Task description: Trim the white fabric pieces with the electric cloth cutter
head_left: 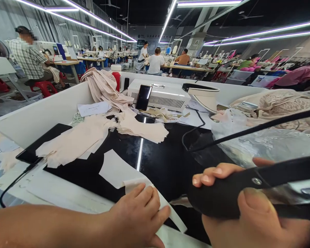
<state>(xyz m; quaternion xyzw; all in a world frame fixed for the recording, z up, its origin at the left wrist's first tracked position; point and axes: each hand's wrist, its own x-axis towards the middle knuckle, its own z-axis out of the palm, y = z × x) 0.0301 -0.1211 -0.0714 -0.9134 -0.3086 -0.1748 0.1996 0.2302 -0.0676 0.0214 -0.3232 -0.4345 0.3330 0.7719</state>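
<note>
My left hand point(142, 215) lies over a pale cut piece point(116, 167) on the glossy black work surface point(162, 162). Its bent fingers hold down a narrow beige fabric strip point(134, 183) along the piece's edge; the fingertips are partly hidden. At the right, my right hand point(250, 220) is closed round the thick black handle of what looks like a corded iron point(222, 196). A silver metal part shows on the tool, and most of its underside is hidden. The pale piece's narrow end reaches toward the front edge, between the hands.
Beige fabric pieces point(74, 141) lie piled at the left, beside a black flat device point(43, 143). Behind stand a phone point(144, 97), a white vented box point(160, 93) and a visor point(203, 94). A black cord point(260, 129) crosses above plastic bags point(268, 141). People sew farther back.
</note>
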